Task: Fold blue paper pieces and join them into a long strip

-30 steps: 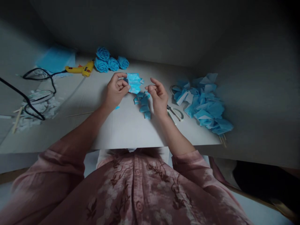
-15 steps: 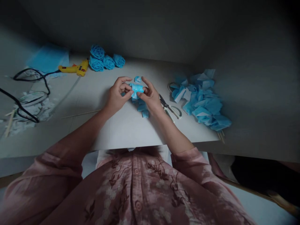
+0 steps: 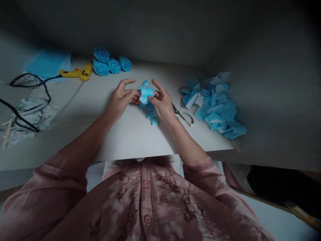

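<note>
shirt: a pink flowered shirt (image 3: 150,201) fills the near part of the view, at 6 o'clock.
bench: a pale bench (image 3: 130,134) carries all the things.
small pieces: a few cut blue pieces (image 3: 151,115) lie on the bench just under the hands.
left hand: the left hand (image 3: 120,98) pinches the left side of the blue paper piece (image 3: 145,93), fingers closed on it.
right hand: the right hand (image 3: 163,102) pinches the right side of the same piece, fingers closed on it.
where the piece is: it sits between both hands, lifted a little above the bench, near the middle of the view.
scissors: scissors (image 3: 184,115) lie at 3 o'clock from the hands, just beside the right hand.
paper heap: a big heap of blue paper bits (image 3: 215,107) lies further out at 3 o'clock.
stick: a thin stick (image 3: 80,123) lies at 9 o'clock.
glue gun: a yellow glue gun (image 3: 76,72) lies far at 10 o'clock, with a black cord (image 3: 30,100).
roses: three blue paper roses (image 3: 109,63) sit at 11 o'clock, already made.
how far along: three roses look done; this piece looks only begun, and lots of paper is left.
</note>
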A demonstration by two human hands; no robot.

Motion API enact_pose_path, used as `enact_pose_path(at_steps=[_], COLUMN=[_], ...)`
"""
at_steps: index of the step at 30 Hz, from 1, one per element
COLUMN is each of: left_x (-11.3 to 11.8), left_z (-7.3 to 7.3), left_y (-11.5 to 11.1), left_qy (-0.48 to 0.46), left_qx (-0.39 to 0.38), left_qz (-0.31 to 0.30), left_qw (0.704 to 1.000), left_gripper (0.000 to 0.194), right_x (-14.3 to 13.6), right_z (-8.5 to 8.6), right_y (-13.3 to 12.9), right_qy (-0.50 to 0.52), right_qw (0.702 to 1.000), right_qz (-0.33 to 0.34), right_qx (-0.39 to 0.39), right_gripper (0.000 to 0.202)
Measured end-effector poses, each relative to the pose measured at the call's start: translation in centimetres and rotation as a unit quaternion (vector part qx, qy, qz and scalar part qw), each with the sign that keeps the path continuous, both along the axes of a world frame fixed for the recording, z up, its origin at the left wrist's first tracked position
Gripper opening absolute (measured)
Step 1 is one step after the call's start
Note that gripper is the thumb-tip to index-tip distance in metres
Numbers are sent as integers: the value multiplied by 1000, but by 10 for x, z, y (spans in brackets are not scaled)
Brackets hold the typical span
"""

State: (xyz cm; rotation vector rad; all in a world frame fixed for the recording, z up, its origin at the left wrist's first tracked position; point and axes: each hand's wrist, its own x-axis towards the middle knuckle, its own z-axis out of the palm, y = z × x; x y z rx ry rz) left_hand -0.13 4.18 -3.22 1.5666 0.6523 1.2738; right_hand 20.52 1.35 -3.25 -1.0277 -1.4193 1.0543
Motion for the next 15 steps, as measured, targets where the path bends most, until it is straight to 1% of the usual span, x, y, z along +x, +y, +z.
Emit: enact_pose_path(at_steps=[4,7,12,15], left_x=[-2,-2,-1,-2], left_z=[3,4,-2,-5], left_y=[0,0,2,6], left_qy=[11,18,27,30], left_qx=[17,22,21,28], left_qz=[18,35,42,55], left_qw=[1000,999,999,998], left_gripper=[64,60,62,62], right_x=[-1,-2,-4,-3], right_z=[1,0,-2,2], right_y=[-1,-2,-2,-4], right_qy=[-12,-19,-37,-34], right_qw=[1000,1000,999,999], right_qz=[-1,-2,3,11], right_qx=[5,9,17,9], right_gripper=[91,88,84,83])
